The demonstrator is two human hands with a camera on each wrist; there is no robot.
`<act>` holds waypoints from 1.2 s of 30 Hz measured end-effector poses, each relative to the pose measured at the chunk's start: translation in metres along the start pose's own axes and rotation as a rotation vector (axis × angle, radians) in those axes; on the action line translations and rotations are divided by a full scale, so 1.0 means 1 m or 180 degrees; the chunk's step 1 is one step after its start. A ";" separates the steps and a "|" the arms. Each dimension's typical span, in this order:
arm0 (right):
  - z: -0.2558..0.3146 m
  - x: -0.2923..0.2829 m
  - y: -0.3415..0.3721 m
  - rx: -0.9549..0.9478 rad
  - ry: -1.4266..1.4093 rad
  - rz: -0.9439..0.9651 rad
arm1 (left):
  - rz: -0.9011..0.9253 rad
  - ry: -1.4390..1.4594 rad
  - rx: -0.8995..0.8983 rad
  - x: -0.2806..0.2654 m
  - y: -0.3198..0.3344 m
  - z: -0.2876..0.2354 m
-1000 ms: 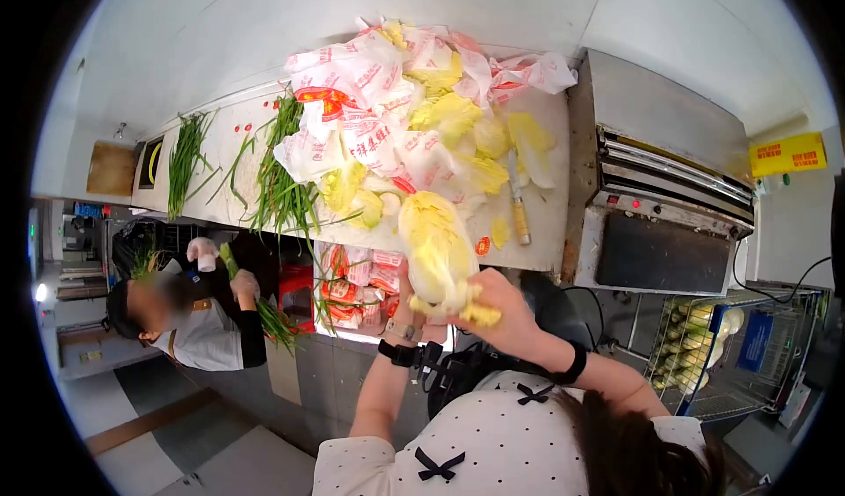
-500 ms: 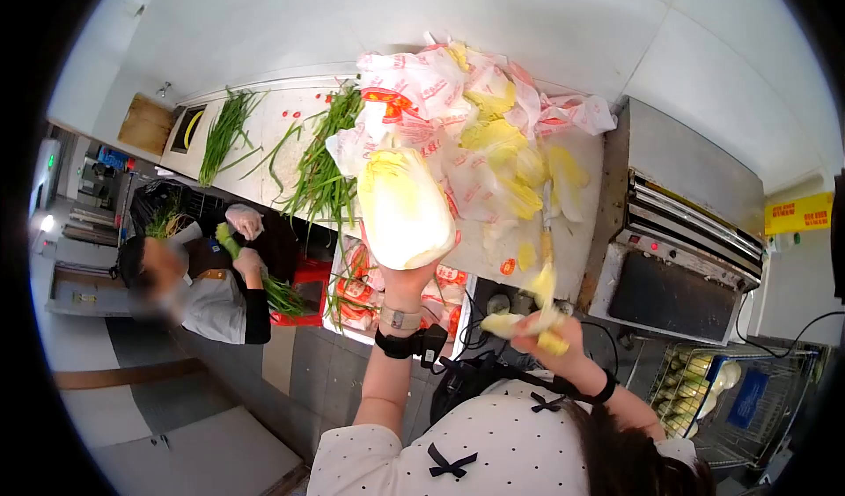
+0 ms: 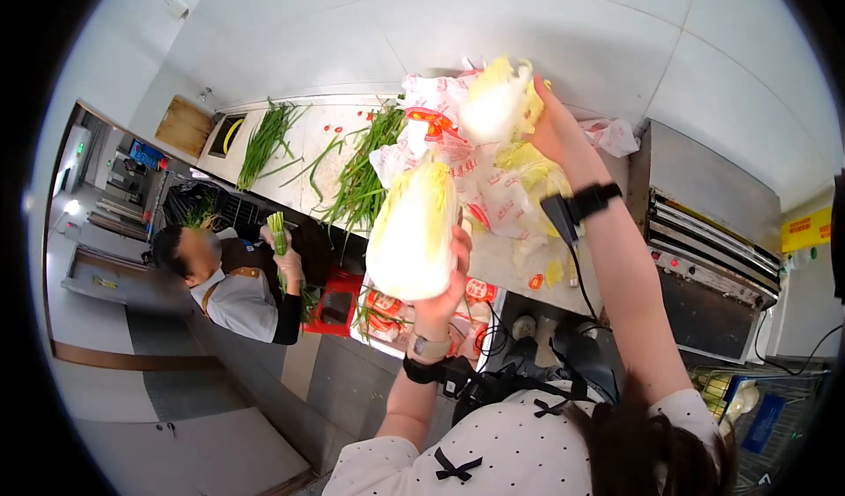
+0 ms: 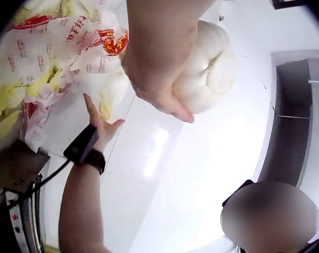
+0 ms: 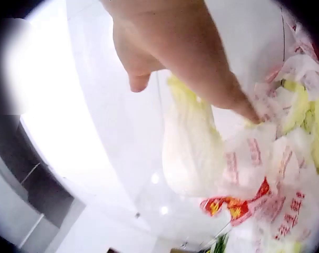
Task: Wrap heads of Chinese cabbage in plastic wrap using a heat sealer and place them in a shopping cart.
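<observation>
We hold the cabbage (image 3: pixel 412 236) in our left hand (image 3: pixel 447 286), curled round its pale base near the front edge of the desk (image 3: pixel 503 254), though the cabbage hides part of that hand and our forearm covers its leafy top in the left-wrist view. Our right hand (image 3: pixel 556 133) is spread wide beside a pale leaf (image 3: pixel 495 107) over crumpled plastic bags (image 3: pixel 440 126); overlap and glare keep us from telling whether hand and leaf touch.
</observation>
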State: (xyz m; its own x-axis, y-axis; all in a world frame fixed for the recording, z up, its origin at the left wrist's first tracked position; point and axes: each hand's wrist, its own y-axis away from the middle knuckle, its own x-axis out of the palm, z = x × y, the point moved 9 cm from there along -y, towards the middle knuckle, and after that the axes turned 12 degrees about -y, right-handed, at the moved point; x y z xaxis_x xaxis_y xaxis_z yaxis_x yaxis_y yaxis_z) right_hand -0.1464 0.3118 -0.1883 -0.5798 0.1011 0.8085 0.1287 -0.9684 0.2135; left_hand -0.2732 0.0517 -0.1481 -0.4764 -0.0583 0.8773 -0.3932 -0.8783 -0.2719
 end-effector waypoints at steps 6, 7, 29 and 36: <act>-0.005 -0.015 -0.005 -0.1520 0.2875 -0.0149 | 0.0426 -0.0127 0.0011 0.014 0.007 0.013; -0.015 -0.015 0.003 -0.1592 0.2711 0.0155 | 0.0429 -0.0128 0.0023 0.015 0.008 0.014; -0.021 0.030 0.177 -0.2008 0.3356 0.0303 | -0.1826 -0.3561 0.1308 -0.002 0.062 -0.028; -0.008 0.072 0.274 -0.2073 0.2932 0.1506 | -0.0583 -0.3518 0.1084 0.007 0.046 -0.032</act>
State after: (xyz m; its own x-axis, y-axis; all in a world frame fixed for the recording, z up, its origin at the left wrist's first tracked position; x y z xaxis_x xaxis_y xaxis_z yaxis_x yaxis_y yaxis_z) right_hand -0.1590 0.0522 -0.0759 -0.9719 -0.2349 -0.0150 0.2077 -0.8257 -0.5245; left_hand -0.3199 0.0258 -0.1678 0.5744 -0.1512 0.8045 -0.0742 -0.9884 -0.1328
